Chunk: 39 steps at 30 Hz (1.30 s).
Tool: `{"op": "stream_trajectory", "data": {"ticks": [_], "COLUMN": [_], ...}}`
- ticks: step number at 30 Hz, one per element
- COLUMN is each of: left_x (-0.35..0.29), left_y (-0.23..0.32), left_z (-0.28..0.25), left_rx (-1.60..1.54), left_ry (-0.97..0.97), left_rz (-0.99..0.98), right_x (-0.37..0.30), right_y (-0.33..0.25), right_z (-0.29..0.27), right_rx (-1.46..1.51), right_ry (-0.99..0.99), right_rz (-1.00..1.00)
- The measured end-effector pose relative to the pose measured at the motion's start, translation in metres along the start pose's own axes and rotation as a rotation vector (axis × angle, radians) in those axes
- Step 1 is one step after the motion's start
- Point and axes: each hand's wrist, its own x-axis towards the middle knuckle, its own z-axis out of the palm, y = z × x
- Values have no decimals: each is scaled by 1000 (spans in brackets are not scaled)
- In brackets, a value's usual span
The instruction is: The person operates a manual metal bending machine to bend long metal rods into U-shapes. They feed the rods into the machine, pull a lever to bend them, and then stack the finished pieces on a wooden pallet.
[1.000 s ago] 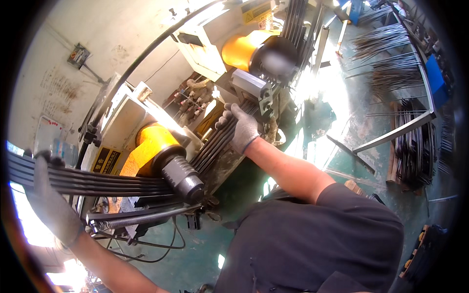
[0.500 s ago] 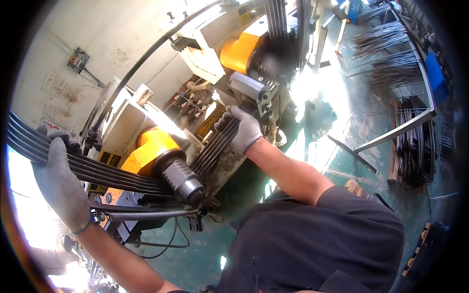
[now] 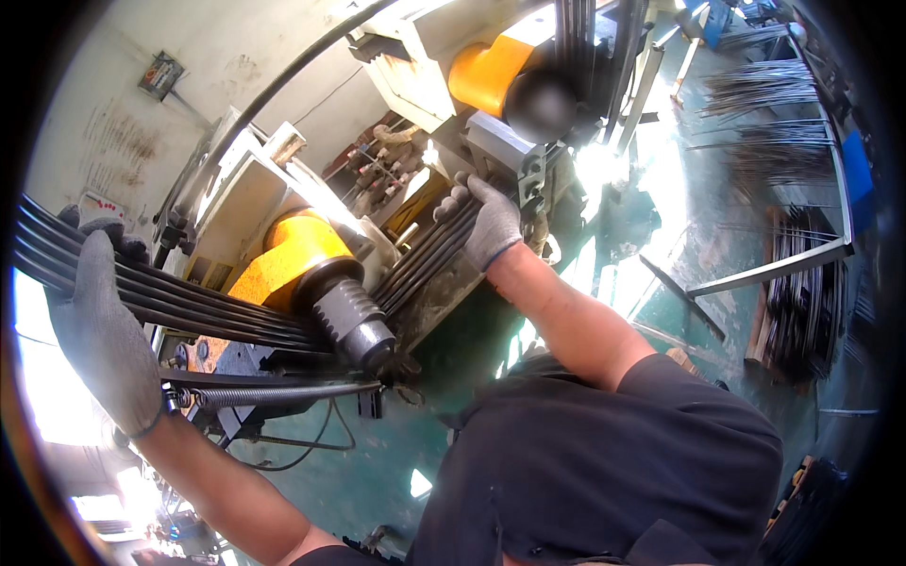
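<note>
A bundle of several dark, slender metal rods (image 3: 222, 309) runs from the far left toward the middle, passing a yellow machine head (image 3: 300, 247) with a grooved steel roller (image 3: 351, 321). In a grey knitted glove, my left hand (image 3: 106, 330) is closed round the bundle's left part, thumb on the near side. My right hand (image 3: 491, 224), gloved alike, grips the rods beyond the roller, beside a grey metal block (image 3: 505, 141). The rods lie side by side and slightly bowed; the roller hides part of them.
A second yellow machine head (image 3: 483, 77) stands farther back, with upright dark rods behind it. A coil spring (image 3: 269, 394) lies below the near head. At right, a metal rack (image 3: 769, 269) carries many thin rods. A black hose (image 3: 283, 94) arches above the machine.
The view has shifted, so the machine sits higher in the picture. Both hands keep their grip on the rods; the left hand appears slightly farther left of the roller.
</note>
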Motion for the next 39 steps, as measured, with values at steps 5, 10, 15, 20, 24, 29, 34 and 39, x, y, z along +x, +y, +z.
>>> {"op": "stream_trajectory", "data": {"ticks": [5, 10, 15, 20, 24, 29, 34, 39], "left_x": [1, 4, 16, 46, 35, 26, -4, -11], "left_y": [-2, -3, 12, 0, -2, -7, -12, -18], "left_z": [-1, -5, -6, -43, -32, -39, -30, -46], "left_rx": [-10, -46, 84, 170, 300, 87, -73, -146], "left_ry": [-4, -47, -84, -154, -68, 6, -107, -187], "left_rz": [3, -19, 100, 344, 228, -24, -200, -298], "right_x": [1, 2, 5, -1, 0, 0, 12, 11], "right_y": [2, 3, -4, 6, 4, 4, 6, 7], "right_z": [0, 0, -1, 3, -1, -3, -28, -32], "right_rx": [19, 17, 23, 16, 24, 44, 5, -50], "right_ry": [-17, -20, -36, -45, -42, -74, 20, -8], "right_rz": [-8, -28, -59, -37, -43, -15, -15, -11]}}
